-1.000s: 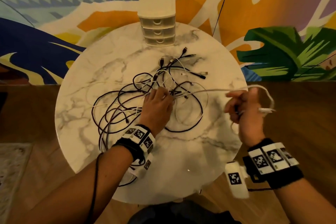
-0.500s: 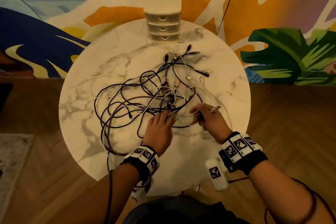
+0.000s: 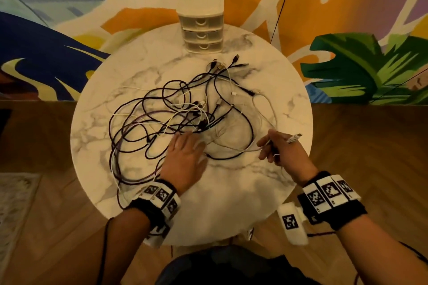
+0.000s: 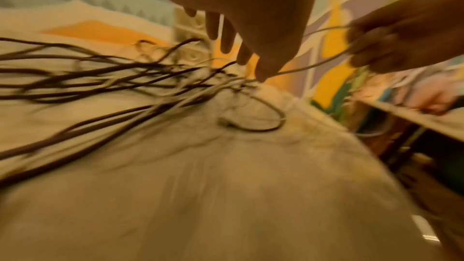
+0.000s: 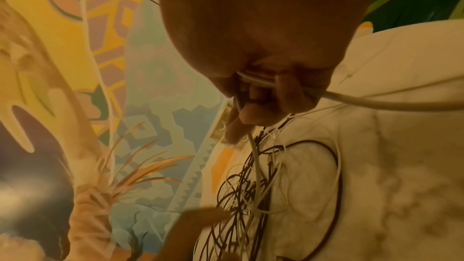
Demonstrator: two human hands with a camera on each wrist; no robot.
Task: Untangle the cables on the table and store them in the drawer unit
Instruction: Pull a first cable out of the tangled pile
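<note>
Head view is showing you working at a round marble table (image 3: 97, 146). Starting at 9 o'clock on it, a tangle of dark and white cables (image 3: 162, 120) is sprawling from the left edge across to the centre, with loose plug ends pointing toward 1 o'clock. Your left hand (image 3: 185, 157) is lying at about 6 o'clock of that tangle, fingers straight and spread, pressing flat on the near strands and gripping nothing; the left wrist view, though blurred, is showing those straight fingers (image 4: 226, 37) reaching down toward the strands. Behind the pile, at 12 o'clock on the table, the drawer unit (image 3: 201, 16) is standing upright with its 3 drawers closed. Moving on toward 4 o'clock, your right hand (image 3: 284, 152) is hovering just above the table, fingers curled around a white cable (image 5: 376, 103), whose plug end (image 3: 294, 137) is sticking out past your knuckles.
</note>
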